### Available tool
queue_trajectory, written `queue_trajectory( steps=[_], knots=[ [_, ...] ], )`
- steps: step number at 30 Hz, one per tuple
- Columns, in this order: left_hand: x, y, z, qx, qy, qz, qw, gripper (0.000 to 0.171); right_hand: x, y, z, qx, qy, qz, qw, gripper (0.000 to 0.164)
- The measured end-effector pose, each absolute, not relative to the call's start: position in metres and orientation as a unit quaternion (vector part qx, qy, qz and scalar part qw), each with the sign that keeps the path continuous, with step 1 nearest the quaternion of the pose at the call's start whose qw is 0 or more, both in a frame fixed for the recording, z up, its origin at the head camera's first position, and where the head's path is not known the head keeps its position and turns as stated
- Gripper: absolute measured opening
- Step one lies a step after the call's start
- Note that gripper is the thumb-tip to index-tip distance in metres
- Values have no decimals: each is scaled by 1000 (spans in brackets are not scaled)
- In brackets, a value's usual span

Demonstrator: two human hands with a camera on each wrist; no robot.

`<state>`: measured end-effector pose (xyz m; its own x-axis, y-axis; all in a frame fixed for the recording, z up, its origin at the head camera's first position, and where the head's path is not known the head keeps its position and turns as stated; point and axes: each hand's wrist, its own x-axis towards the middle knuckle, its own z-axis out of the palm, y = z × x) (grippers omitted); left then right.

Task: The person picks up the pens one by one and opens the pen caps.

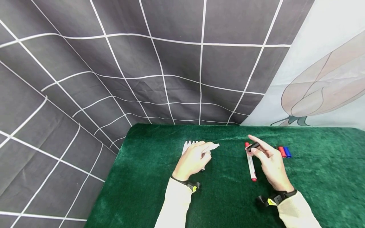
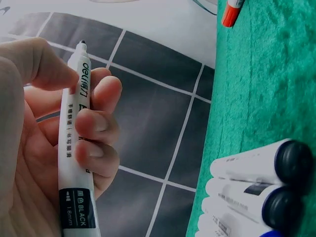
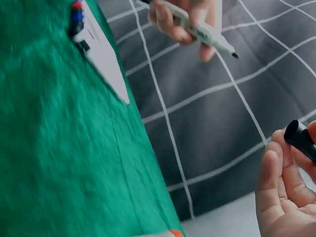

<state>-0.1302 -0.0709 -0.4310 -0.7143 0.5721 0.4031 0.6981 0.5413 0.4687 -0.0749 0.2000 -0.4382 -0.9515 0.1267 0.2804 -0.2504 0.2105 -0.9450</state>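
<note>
My left hand (image 1: 194, 159) grips a white whiteboard marker (image 2: 76, 148) labelled black, its dark tip bare and pointing away from the palm. Between the thumb and fingers of my right hand (image 1: 271, 163) is a black marker cap (image 1: 252, 146), its hollow end showing in the right wrist view. The cap is apart from the marker. Beneath the right fingers, a white marker with red ends (image 1: 251, 166) lies on the green cloth. Several white markers (image 2: 247, 160) lie side by side by the left hand, which partly hides them in the head view.
To the right of my right hand, a red cap (image 1: 282, 152) and a blue cap (image 1: 287, 152) lie side by side. Green plush cloth (image 1: 137, 177) covers the table. A grey checked curtain (image 1: 182, 63) hangs behind the far edge, with a white printed one (image 1: 313, 79) at right.
</note>
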Motion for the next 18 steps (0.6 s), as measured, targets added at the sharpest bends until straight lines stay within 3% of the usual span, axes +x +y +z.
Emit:
queue_trajectory(
  steps=[4,11,18],
  knots=[
    [-131,-74,-432,-357,-872,-322,92,40,-76,207,-436,14,-792,582,180,40],
    [-133,-81,-431,-350,-875,-317,110,38,-75,213,-436,15,-695,703,147,31],
    [-136,-89,-429,-338,-870,-338,121,39,-77,220,-436,43,-674,723,149,29]
  ],
)
